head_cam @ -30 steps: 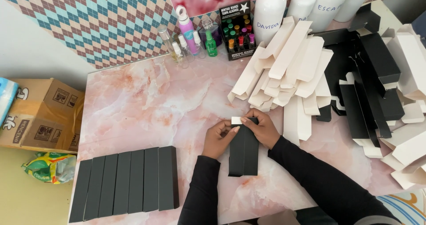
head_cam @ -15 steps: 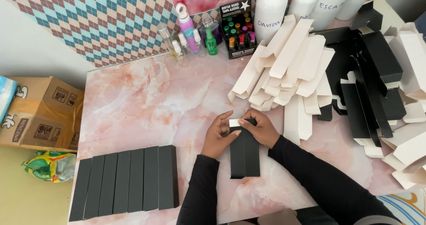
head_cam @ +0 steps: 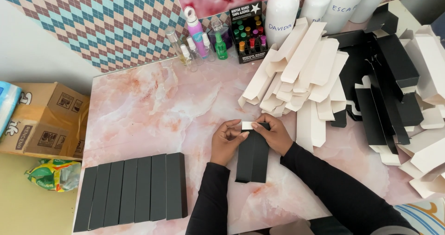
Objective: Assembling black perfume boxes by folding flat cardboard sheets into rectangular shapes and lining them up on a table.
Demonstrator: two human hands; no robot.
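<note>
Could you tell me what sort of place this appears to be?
Probably a small home packing station for bottled goods: flat carton blanks piled on a marble-look table, a row of finished black boxes, and small bottles by the wall.

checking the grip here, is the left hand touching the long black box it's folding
Touching. The head view shows the left hand with its fingertips on the pale flap at the top end of the black box, opposite the right hand.

both hands, left hand (head_cam: 225, 143) and right hand (head_cam: 274, 134), grip a long black box (head_cam: 252, 158) at its white flap (head_cam: 248, 125) on pink marble table (head_cam: 153, 109), row of finished black boxes (head_cam: 134, 191) at left
</note>
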